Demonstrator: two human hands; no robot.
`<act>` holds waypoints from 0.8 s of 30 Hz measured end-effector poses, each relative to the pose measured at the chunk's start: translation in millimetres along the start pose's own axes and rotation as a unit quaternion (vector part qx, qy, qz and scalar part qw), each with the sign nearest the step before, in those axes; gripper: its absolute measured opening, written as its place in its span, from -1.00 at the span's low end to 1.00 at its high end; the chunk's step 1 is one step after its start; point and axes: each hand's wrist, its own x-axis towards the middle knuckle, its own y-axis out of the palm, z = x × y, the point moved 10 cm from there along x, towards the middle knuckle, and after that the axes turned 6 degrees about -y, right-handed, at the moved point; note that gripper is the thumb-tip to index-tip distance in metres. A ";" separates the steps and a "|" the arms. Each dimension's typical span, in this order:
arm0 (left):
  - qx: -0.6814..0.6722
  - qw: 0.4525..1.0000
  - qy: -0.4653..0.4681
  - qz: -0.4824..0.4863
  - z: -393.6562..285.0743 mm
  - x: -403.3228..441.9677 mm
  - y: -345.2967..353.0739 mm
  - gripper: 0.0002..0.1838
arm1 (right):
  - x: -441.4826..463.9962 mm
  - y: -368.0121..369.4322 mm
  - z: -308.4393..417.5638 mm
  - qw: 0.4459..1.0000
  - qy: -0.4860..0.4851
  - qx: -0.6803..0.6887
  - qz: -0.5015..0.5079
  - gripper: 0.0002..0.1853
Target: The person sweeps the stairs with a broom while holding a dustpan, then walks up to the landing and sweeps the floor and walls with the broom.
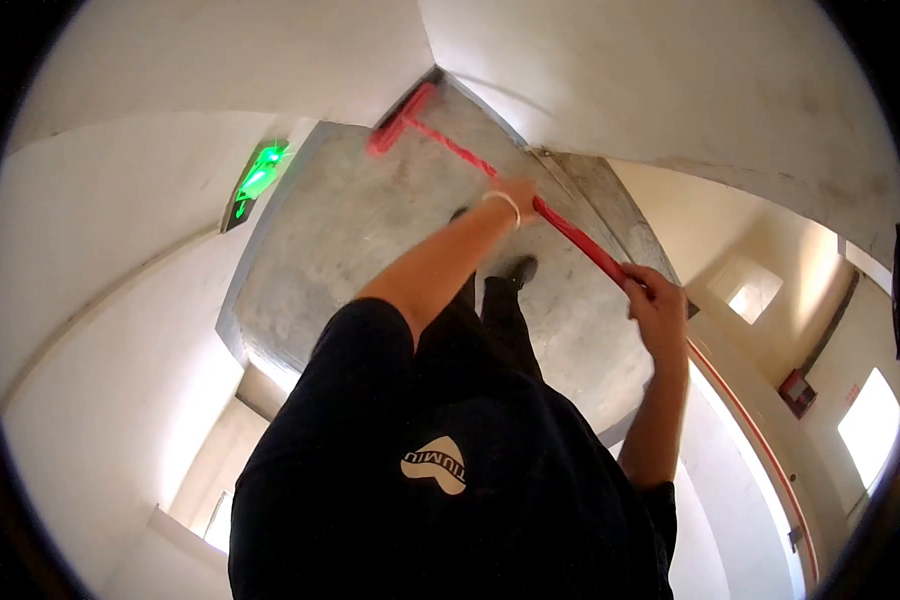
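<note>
A red long-handled broom (pixel 580 240) slants across the view from the upper left to the right. Its wide head, slightly blurred, rests on the grey concrete floor (pixel 340 230) close to the corner where two walls meet. My left hand (pixel 513 195), with a pale band at the wrist, is closed around the middle of the handle and smeared a little by motion. Farther back, my right hand (pixel 658 303) grips the handle's end, fingers wrapped over it. The underside of the broom head is mostly hidden.
White walls with grey skirting enclose the floor. A lit green sign (pixel 260 178) is on the left wall. An orange-red handrail (pixel 760 440) runs down the right side, near a red box (pixel 797 393). One of my dark shoes (pixel 526 268) shows below the handle.
</note>
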 end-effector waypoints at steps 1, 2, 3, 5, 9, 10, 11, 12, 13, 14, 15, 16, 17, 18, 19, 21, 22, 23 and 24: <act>0.007 1.000 0.021 0.021 6.5 17.2 10.9 -0.73 | -2.6 8.4 -2.9 1.000 0.005 0.001 -0.001 -0.79; 0.014 0.998 0.040 0.042 8.8 24.7 20.8 -0.74 | -4.5 12.8 -5.6 1.000 0.008 0.011 -0.026 -0.79; 0.042 0.991 0.056 0.117 -5.7 11.3 13.5 -0.76 | -8.0 13.5 -6.9 0.998 0.012 0.023 -0.050 -0.79; 0.047 0.985 0.075 0.149 -13.8 -14.7 29.9 -0.77 | -33.5 18.6 -18.7 0.997 0.072 0.016 -0.028 -0.79; 0.065 0.983 0.096 0.143 -27.2 -50.3 31.0 -0.77 | -73.0 11.5 -28.1 0.989 0.107 0.100 -0.030 -0.79; 0.067 0.982 0.098 0.147 -25.3 -52.1 30.6 -0.77 | -72.2 10.8 -27.7 0.988 0.111 0.103 -0.031 -0.79; 0.058 0.987 0.072 0.128 -17.5 -48.4 24.2 -0.75 | -64.3 11.2 -21.0 0.993 0.083 0.084 -0.020 -0.79; 0.047 0.992 0.047 0.108 -10.0 -41.9 18.2 -0.73 | -54.0 11.9 -14.6 0.996 0.056 0.062 -0.008 -0.80; 0.046 0.992 0.049 0.109 -0.8 -26.3 25.2 -0.73 | -40.8 19.8 -14.8 0.998 0.034 0.052 -0.018 -0.81; 0.037 0.994 0.051 0.091 13.2 -3.9 35.9 -0.72 | -26.5 27.7 -14.7 0.999 0.015 0.044 -0.026 -0.81; 0.028 0.996 0.052 0.074 15.1 2.6 32.0 -0.70 | -17.8 25.5 -15.1 0.998 0.019 0.045 -0.025 -0.80; 0.027 0.995 0.053 0.074 10.3 3.5 37.2 -0.70 | -13.9 22.6 -16.3 0.998 0.021 0.047 -0.026 -0.80; 0.027 0.990 0.057 0.123 0.6 0.8 52.2 -0.69 | -19.6 17.7 -16.9 0.998 0.024 0.045 -0.026 -0.80; 0.028 0.983 0.061 0.169 -8.6 -7.3 60.4 -0.68 | -30.9 18.1 -25.9 0.997 0.070 0.039 0.007 -0.80; 0.017 0.979 0.075 0.187 -20.3 -25.9 64.7 -0.68 | -41.3 17.7 -34.8 0.993 0.109 0.034 0.036 -0.79; 0.033 0.982 0.078 0.170 -34.8 -54.2 69.7 -0.71 | -70.6 12.1 -43.6 0.994 0.102 0.024 0.019 -0.79; 0.036 0.982 0.077 0.169 -38.5 -66.8 70.6 -0.71 | -84.2 9.6 -45.6 0.992 0.120 0.043 0.016 -0.79; 0.031 0.987 0.082 0.134 -41.8 -77.0 64.4 -0.71 | -94.4 10.0 -47.0 0.992 0.119 0.046 0.016 -0.79; 0.025 0.991 0.087 0.100 -44.9 -84.8 49.6 -0.72 | -104.8 10.3 -50.7 0.990 0.127 0.067 0.006 -0.78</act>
